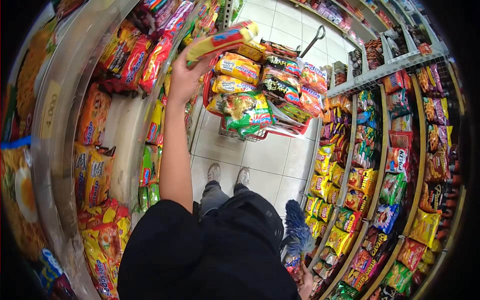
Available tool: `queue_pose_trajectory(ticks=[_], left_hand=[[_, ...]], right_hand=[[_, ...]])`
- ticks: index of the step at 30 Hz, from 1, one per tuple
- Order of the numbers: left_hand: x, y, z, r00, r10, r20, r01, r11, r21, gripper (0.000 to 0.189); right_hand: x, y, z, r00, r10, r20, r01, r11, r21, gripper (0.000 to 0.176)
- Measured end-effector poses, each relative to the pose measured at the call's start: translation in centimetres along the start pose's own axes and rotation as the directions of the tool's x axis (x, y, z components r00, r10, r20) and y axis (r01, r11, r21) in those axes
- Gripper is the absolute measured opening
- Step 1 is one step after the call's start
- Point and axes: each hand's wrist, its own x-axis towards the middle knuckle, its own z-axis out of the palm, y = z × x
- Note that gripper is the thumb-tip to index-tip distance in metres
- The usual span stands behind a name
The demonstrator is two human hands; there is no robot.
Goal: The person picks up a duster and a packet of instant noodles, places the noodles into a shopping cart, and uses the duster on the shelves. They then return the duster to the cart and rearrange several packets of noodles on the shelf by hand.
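In the upper middle, my left hand [189, 75] is raised with the arm stretched out, its fingers closed around a yellow and red noodle pack [225, 41]. That pack is tilted over the left edge of a red wire shopping basket [250, 135]. Stacked in the basket are yellow noodle packs [240, 68], dark noodle packs [281, 85], orange-and-white packs [314, 77] and a green pack [247, 112] on the near side. Low at the right, my right hand [304, 282] grips the handle of a blue-grey duster [298, 227], its fluffy head pointing up.
Left of me stands a shelf [125, 150] holding noodle packs, with a bare strip of board among them. Right of me, sloped racks [345, 200] hold rows of snack bags. A dark pull handle [317, 37] rises behind the basket. The floor [267, 155] is pale tile.
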Motion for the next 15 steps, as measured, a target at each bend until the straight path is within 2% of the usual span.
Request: queue_pose_trajectory(ticks=[1, 2, 3, 4, 5, 7, 9, 11, 12, 13, 15], left_hand=[[-0.2, 0.9, 0.3, 0.999, 0.026, 0.024, -0.024, 0.997, -0.077, 0.039], [-0.6, 1.8, 0.6, 0.998, 0.046, 0.045, -0.038, 0.988, -0.153, 0.038], [-0.8, 2.3, 0.7, 0.996, 0.069, 0.063, -0.053, 0.972, -0.228, 0.038], [-1.3, 2.4, 0.5, 0.981, 0.116, 0.154, -0.059, 0.942, -0.332, 0.036], [-1.9, 2.2, 0.5, 0.98, 0.09, 0.177, -0.003, 0.899, -0.437, 0.038], [-3.3, 1.5, 0.4, 0.972, 0.051, 0.228, 0.106, 0.775, -0.623, 0.043], [-4.8, -0.7, -0.4, 0.946, -0.016, 0.325, 0.229, 0.743, -0.629, 0.057], [-6.4, -0.5, 0.5, 0.88, -0.108, 0.462, 0.458, 0.448, -0.768, 0.052], [-7.8, -1.5, 1.1, 0.878, -0.044, 0.477, 0.476, 0.196, -0.857, 0.047], [-9.0, -2.0, 1.2, 0.845, -0.086, 0.528, 0.534, 0.203, -0.821, 0.042], [-11.1, -4.3, 3.0, 0.822, 0.019, 0.568, 0.561, 0.136, -0.816, 0.037]], right_hand=[[-0.5, 1.1, -0.9, 0.989, -0.033, 0.145, 0.024, 0.998, 0.063, 0.034], [-1.9, 1.8, 1.8, 0.992, -0.097, -0.075, 0.104, 0.99, 0.093, 0.037], [-3.3, 2.6, 4.6, 0.944, -0.156, -0.291, 0.188, 0.978, 0.086, 0.041], [-3.3, 3.2, 5.9, 0.906, -0.18, -0.383, 0.213, 0.976, 0.045, 0.037], [-2.9, 3.8, 6.4, 0.881, -0.195, -0.43, 0.212, 0.977, -0.007, 0.033], [-0.6, 4.9, 6.3, 0.867, -0.243, -0.435, 0.194, 0.969, -0.154, 0.025], [2.6, 5.7, 6.2, 0.869, -0.287, -0.404, 0.167, 0.937, -0.306, 0.019], [5.9, 6.1, 6.3, 0.866, -0.331, -0.375, 0.14, 0.88, -0.453, 0.016], [7.3, 6.0, 6.5, 0.864, -0.351, -0.362, 0.13, 0.849, -0.512, 0.016], [8.5, 5.7, 6.7, 0.864, -0.363, -0.349, 0.121, 0.822, -0.556, 0.018], [9.9, 4.5, 7.2, 0.866, -0.374, -0.331, 0.113, 0.792, -0.6, 0.023]])
